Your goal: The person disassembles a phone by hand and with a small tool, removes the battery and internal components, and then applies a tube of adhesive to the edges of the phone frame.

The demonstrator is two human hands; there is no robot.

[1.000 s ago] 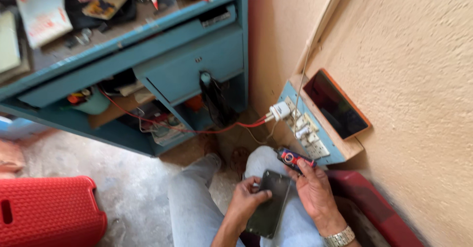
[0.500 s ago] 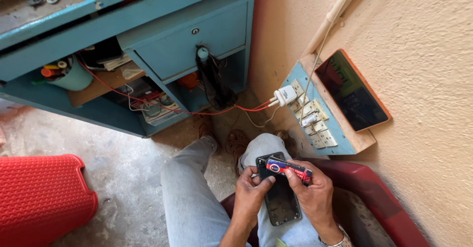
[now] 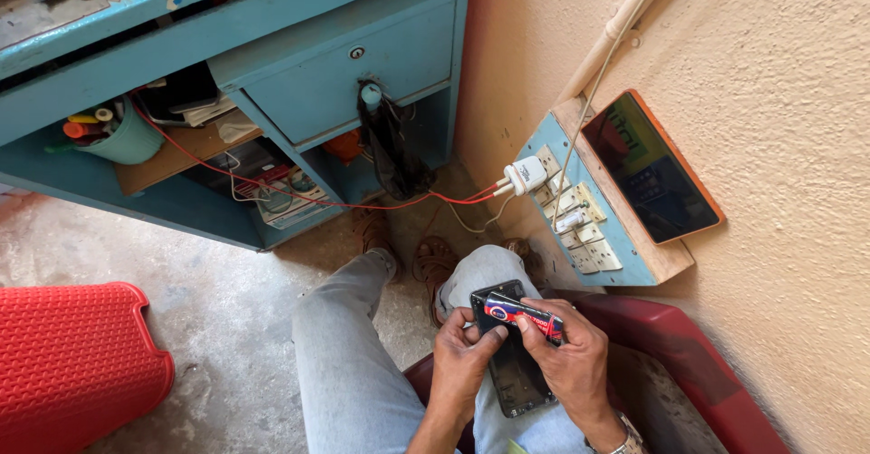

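Observation:
I sit with a dark opened phone (image 3: 514, 372) lying lengthwise over my right thigh. My left hand (image 3: 462, 356) steadies the phone's left edge, its thumb reaching up toward a small red and blue tube (image 3: 524, 314). My right hand (image 3: 571, 356) pinches that tube across the phone's top end, fingers curled around it. A metal watch band shows at my right wrist. Both legs are in light grey jeans.
A blue wooden desk (image 3: 299, 64) with a drawer and cluttered shelves stands ahead. A switchboard (image 3: 580, 218) on the right wall carries a white charger (image 3: 526, 175) with red wires; an orange-edged phone (image 3: 654, 166) rests on top. A red plastic stool (image 3: 72, 363) sits left, a dark red chair (image 3: 689, 363) beneath me.
The view has dropped toward my lap. The phone went from tilted in my left hand to lying along my thigh, and my right hand brought the tube over its top end.

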